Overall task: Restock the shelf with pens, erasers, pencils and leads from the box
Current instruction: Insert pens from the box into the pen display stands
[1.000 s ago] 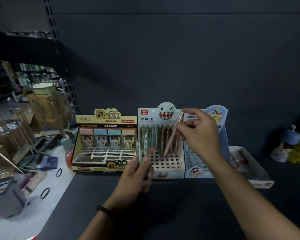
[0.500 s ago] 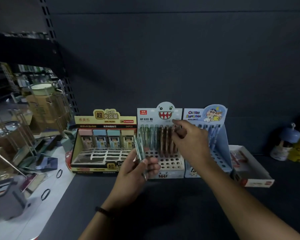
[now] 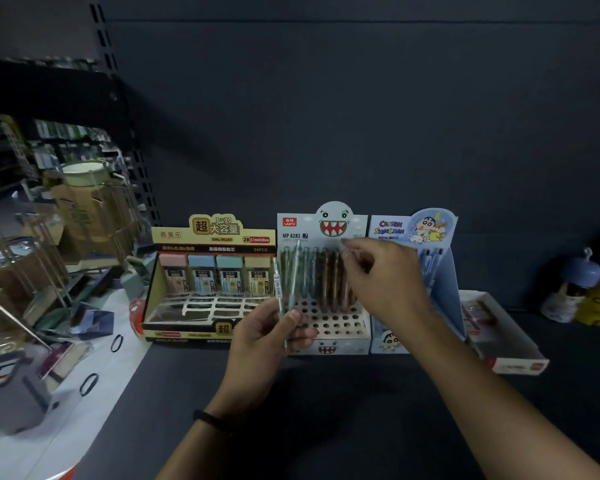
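Note:
On the dark shelf stands a white shark-face pen display with rows of holes; several pens stand in its back rows. My left hand grips a few teal pens upright, just in front of the display's left side. My right hand reaches over the display from the right. Its fingertips pinch the top of a pinkish-brown pen that stands in the rack.
A yellow lead box sits left of the display, and a blue cartoon pen display sits right of it. A white tray and small bottles lie farther right. A cluttered white table with rubber bands adjoins at the left.
My right hand carried the pinkish pen down from a slant into the rack, where it now stands upright. My left hand rose slightly with its teal pens.

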{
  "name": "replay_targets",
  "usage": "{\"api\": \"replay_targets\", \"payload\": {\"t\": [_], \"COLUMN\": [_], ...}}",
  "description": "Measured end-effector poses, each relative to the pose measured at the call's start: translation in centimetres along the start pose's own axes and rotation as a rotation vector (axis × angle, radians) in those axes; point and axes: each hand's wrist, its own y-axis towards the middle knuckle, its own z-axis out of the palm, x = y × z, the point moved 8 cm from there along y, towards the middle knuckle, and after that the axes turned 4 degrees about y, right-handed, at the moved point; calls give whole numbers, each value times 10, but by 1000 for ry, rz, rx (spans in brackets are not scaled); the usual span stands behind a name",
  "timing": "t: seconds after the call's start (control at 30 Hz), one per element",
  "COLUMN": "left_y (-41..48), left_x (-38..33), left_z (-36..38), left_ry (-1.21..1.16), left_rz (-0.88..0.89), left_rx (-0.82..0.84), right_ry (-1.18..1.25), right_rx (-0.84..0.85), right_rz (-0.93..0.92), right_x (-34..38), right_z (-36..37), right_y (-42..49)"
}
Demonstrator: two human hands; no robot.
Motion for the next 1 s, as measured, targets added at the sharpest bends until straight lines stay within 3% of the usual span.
{"api": "replay_targets", "payload": {"t": [0.2,0.43,0.6,1.0], "left_y": [-1,-2,-9,-9], "left_x": [-1,-10,-33,-32], "left_z": [3,-9,-31,-31], "left_ry": [66,259,544,444], "left_rz": [10,145,385,404], "left_rx": [15,-94,-375,-363], "right_ry": [421,503,253,-2], "right_rx": [177,82,-61,-10], "right_rz": [119,191,69,-65], "right_x": [32,25,25,38], "right_z": [22,19,5,45], "right_y": [0,7,12,15]}}
